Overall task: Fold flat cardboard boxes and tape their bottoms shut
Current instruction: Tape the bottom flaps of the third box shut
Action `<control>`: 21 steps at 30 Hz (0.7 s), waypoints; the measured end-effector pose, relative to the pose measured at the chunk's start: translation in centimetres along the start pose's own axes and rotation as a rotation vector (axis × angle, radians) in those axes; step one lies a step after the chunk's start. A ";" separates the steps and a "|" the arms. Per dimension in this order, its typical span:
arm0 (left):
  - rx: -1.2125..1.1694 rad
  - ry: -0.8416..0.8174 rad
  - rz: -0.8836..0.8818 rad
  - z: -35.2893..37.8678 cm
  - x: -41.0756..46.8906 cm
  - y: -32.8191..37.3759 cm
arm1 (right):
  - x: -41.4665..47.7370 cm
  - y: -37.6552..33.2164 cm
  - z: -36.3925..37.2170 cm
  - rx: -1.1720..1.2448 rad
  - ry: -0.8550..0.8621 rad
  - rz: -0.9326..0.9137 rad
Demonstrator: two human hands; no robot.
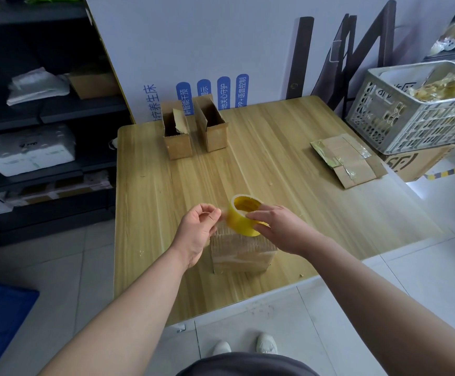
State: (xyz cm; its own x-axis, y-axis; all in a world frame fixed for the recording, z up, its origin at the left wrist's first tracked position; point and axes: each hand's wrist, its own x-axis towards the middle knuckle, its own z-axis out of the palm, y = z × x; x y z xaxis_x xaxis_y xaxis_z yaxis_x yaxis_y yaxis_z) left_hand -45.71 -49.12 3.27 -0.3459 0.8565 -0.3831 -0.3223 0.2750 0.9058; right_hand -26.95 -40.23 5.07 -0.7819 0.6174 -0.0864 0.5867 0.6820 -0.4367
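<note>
3 boxes (178,137) (212,126) (242,251), 1 flat stack (348,158), 1 tape roll (241,222). Grips roll with right hand (277,229), pinches its loose end with left hand (196,229).

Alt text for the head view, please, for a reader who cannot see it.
The right hand grips a yellow tape roll and the left hand pinches its loose end, above a folded cardboard box on a wooden table. Two open boxes stand at the far edge, with flattened boxes and a plastic crate to the right.
</note>
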 end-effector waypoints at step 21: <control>0.417 0.212 0.306 1.2 0.1 -3.6 | -0.4 0.2 1.8 -0.248 0.044 -0.065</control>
State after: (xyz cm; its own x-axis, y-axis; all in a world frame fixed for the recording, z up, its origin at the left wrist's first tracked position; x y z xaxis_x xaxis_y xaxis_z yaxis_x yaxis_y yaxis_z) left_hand -43.50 -49.49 0.20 -0.5523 0.8298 -0.0801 0.1820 0.2138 0.9598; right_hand -26.89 -41.05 3.43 -0.8132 0.5815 -0.0241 0.5731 0.7929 -0.2070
